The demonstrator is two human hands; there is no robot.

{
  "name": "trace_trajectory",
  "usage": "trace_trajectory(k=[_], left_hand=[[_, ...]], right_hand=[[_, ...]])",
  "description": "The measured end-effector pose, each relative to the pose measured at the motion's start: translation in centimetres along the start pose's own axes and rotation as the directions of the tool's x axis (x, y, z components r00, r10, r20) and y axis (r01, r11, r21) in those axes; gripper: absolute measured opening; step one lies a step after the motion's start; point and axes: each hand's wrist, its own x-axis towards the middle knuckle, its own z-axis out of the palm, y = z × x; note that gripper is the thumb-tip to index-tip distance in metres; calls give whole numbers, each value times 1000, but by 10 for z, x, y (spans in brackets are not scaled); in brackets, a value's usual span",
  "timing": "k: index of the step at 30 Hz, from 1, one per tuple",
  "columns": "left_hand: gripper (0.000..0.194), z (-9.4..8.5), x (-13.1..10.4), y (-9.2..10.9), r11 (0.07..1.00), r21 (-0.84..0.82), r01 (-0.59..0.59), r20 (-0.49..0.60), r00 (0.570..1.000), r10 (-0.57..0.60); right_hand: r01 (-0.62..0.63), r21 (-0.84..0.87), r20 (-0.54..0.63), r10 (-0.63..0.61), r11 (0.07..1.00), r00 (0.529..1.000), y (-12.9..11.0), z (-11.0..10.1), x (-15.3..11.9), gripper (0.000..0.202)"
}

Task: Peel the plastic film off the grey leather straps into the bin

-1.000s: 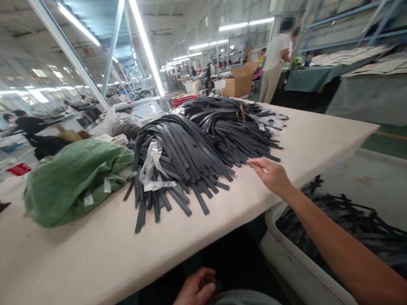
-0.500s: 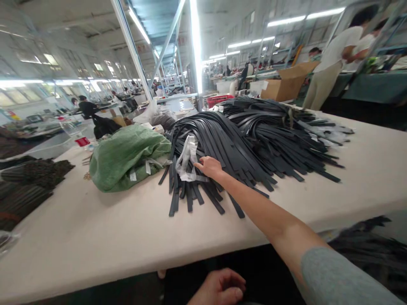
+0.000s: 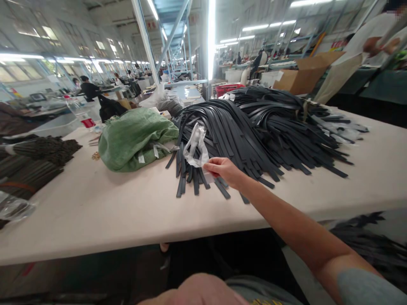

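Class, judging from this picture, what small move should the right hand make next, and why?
Probably lift the whitish strip off the dark strips: the right hand seems to pinch its near part between thumb and fingers, while its looped part lies over them.

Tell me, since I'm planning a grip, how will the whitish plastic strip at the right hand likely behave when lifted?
The plastic strip is probably floppy: it lies looped and creased over the dark strips. It looks light for its size, being thin and translucent, and the right hand merely pinches it. Its shiny surface might feel slippery.
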Motion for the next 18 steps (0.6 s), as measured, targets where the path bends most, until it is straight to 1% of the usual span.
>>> trace_trajectory(k=[1, 2, 3, 4, 5, 6, 7, 8, 9, 11, 12, 13, 15, 18], left_hand=[[59, 1, 5, 0, 999, 11, -47, -34, 998, 47], [51, 1, 12, -1, 995, 35, -89, -99, 991, 92], [43, 0, 19, -3, 991, 68, -117, -202, 971, 129], [35, -1, 27, -7, 988, 98, -119, -328, 934, 145], [29, -4, 35, -14, 989, 111, -100, -444, 885, 139], [26, -6, 41, -22, 993, 99, -69, -530, 840, 111], [24, -9, 46, -31, 997, 66, -33, -579, 813, 65], [24, -11, 49, -40, 1000, 19, -1, -593, 805, 13], [27, -13, 51, -49, 999, -24, 30, -578, 815, -38], [34, -14, 50, -63, 993, -47, 106, -498, 859, -115], [33, -13, 50, -67, 989, -27, 146, -458, 877, -142], [30, -12, 49, -70, 983, 6, 185, -428, 889, -165], [27, -10, 49, -73, 963, 78, 257, -398, 894, -206], [30, -8, 50, -78, 949, 83, 303, -351, 900, -257]], right_hand=[[6, 52, 15, -7, 999, 1000, -3, 1, -17, 36], [12, 104, 22, -15, 995, 1000, -4, 1, -33, 36], [21, 148, 21, -24, 989, 999, -6, 1, -47, 34], [34, 175, 16, -37, 984, 999, -6, 1, -61, 32], [52, 179, 8, -54, 982, 999, -5, 0, -73, 29], [73, 159, -2, -73, 985, 997, -3, 0, -83, 27], [95, 119, -7, -95, 988, 995, -1, 0, -92, 25], [118, 77, -4, -118, 990, 993, 3, 0, -99, 24], [141, 43, 3, -141, 989, 990, 6, 0, -105, 24], [180, -4, 15, -180, 984, 984, 14, 2, -113, 21], [193, -25, 22, -193, 981, 981, 17, 4, -116, 19], [202, -46, 25, -202, 978, 979, 19, 5, -118, 17], [215, -89, 36, -213, 973, 976, 23, 8, -123, 15], [244, -133, 55, -239, 961, 970, 26, 12, -127, 12]])
